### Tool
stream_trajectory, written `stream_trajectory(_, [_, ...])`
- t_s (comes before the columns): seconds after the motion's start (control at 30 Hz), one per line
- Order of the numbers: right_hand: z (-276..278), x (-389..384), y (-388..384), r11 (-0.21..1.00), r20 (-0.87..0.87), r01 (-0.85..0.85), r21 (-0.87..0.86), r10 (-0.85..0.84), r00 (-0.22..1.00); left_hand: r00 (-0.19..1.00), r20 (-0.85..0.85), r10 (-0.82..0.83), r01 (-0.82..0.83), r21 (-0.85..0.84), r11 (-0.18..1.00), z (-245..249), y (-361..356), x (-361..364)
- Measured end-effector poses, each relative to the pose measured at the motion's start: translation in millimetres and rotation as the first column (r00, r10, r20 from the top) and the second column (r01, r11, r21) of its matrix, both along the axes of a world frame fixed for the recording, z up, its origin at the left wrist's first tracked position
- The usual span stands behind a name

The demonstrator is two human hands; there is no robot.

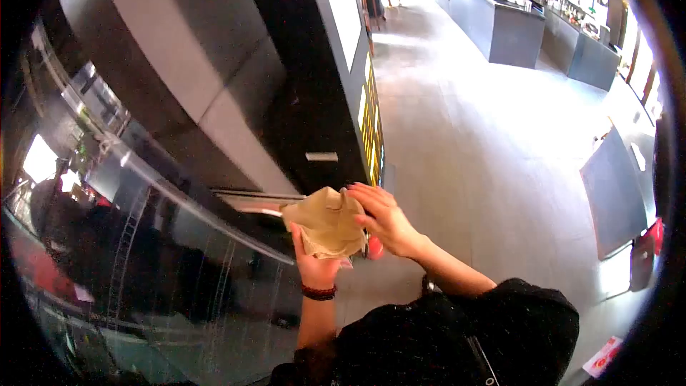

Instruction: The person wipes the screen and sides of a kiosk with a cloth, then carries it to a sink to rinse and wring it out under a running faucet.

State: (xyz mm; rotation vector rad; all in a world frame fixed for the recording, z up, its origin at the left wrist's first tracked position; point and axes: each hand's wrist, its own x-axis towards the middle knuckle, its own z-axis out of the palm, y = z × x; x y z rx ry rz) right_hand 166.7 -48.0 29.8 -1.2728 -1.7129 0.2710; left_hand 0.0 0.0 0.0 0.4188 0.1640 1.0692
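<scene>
Head cam, centre of frame: L hand, w/ dark bead bracelet at the wrist, grips brown paper bag from below, fingers wrapped round its base. R hand sits on the bag's top right edge, fingertips pinching crumpled paper. Looks like the bag's top is being folded or opened; can't tell which. Either way it needs a firm L grip while R works the edge. Glass railing lower left, grey counters upper right.
</scene>
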Motion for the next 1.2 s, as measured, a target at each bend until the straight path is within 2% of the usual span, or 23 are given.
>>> stream_trajectory(0.03, [4,11,3,0.995,-0.059,0.058,0.078,-0.053,0.997,0.996,0.07,-0.053,0.05,0.036,0.998,5,12,-3])
stream_trajectory(0.07, [3,21,0,0.994,-0.121,0.107,0.031,-0.103,0.987,0.999,0.017,0.039,-0.039,0.021,0.999,4,25,-7])
stream_trajectory(0.1, [13,113,6,0.988,-0.174,0.152,-0.021,-0.153,0.973,0.996,0.022,0.09,-0.091,0.094,0.991,26,45,71])
stream_trajectory(0.17, [-9,162,5,0.964,-0.326,0.249,-0.091,-0.265,0.907,0.936,-0.11,0.334,-0.293,0.281,0.914,47,71,94])
stream_trajectory(0.2, [-14,178,-16,0.938,-0.376,0.284,-0.2,-0.341,0.862,0.89,-0.118,0.441,-0.395,0.284,0.874,48,72,107])
stream_trajectory(0.27, [-17,221,-19,0.93,-0.505,0.287,-0.23,-0.366,0.782,0.751,-0.106,0.652,-0.556,0.43,0.711,66,113,139])
stream_trajectory(0.3, [-15,237,-25,0.931,-0.568,0.27,-0.245,-0.363,0.738,0.652,-0.12,0.749,-0.597,0.528,0.604,67,133,150])
stream_trajectory(0.37, [-11,259,-26,0.934,-0.602,0.253,-0.253,-0.356,0.715,0.62,-0.099,0.779,-0.512,0.701,0.496,85,167,176])
stream_trajectory(0.4, [-9,269,-23,0.938,-0.62,0.245,-0.244,-0.345,0.704,0.64,-0.095,0.763,-0.523,0.674,0.522,102,182,192])
stream_trajectory(0.47, [-8,287,-13,0.935,-0.605,0.26,-0.24,-0.354,0.713,0.449,-0.153,0.88,-0.432,0.825,0.364,115,235,214])
stream_trajectory(0.53, [-14,303,-6,0.932,-0.611,0.279,-0.233,-0.363,0.703,-0.016,-0.017,1.0,-0.312,0.95,0.011,134,240,253])
stream_trajectory(0.57, [-20,310,-1,0.931,-0.627,0.288,-0.223,-0.363,0.689,-0.436,0.131,0.89,0.018,0.99,-0.137,141,233,262])
stream_trajectory(0.7, [-54,346,28,0.922,-0.66,0.305,-0.238,-0.383,0.646,-0.477,0.311,0.822,0.143,0.95,-0.277,161,249,258])
stream_trajectory(0.73, [-54,354,40,0.921,-0.643,0.306,-0.243,-0.389,0.66,-0.476,0.327,0.817,0.181,0.945,-0.272,179,248,258])
stream_trajectory(0.77, [-51,362,50,0.918,-0.622,0.306,-0.253,-0.396,0.675,-0.477,0.336,0.812,0.218,0.94,-0.261,199,244,257])
stream_trajectory(0.83, [-42,373,74,0.918,-0.592,0.306,-0.253,-0.397,0.701,-0.442,0.465,0.767,0.285,0.883,-0.371,249,247,255])
stream_trajectory(0.87, [-34,378,89,0.921,-0.584,0.307,-0.239,-0.39,0.712,-0.393,0.464,0.793,0.258,0.884,-0.39,275,249,255])
stream_trajectory(0.93, [-27,388,113,0.927,-0.565,0.3,-0.223,-0.374,0.736,-0.392,0.506,0.768,0.262,0.862,-0.434,321,259,254])
stream_trajectory(0.97, [-24,395,129,0.934,-0.555,0.292,-0.208,-0.358,0.75,-0.434,0.57,0.697,0.293,0.821,-0.49,345,264,253])
stream_trajectory(1.07, [-26,405,177,0.958,-0.578,0.242,-0.154,-0.286,0.764,-0.345,0.723,0.598,0.35,0.69,-0.633,424,280,248])
stream_trajectory(1.1, [-30,406,191,0.964,-0.591,0.224,-0.143,-0.265,0.762,-0.423,0.663,0.617,0.349,0.748,-0.564,451,286,245])
stream_trajectory(1.17, [-38,403,216,0.979,-0.6,0.137,-0.148,-0.199,0.775,-0.262,0.816,0.515,0.591,0.558,-0.583,530,306,219])
stream_trajectory(1.2, [-41,400,228,0.984,-0.603,0.09,-0.153,-0.165,0.78,-0.527,0.559,0.641,0.586,0.785,-0.204,555,303,223])
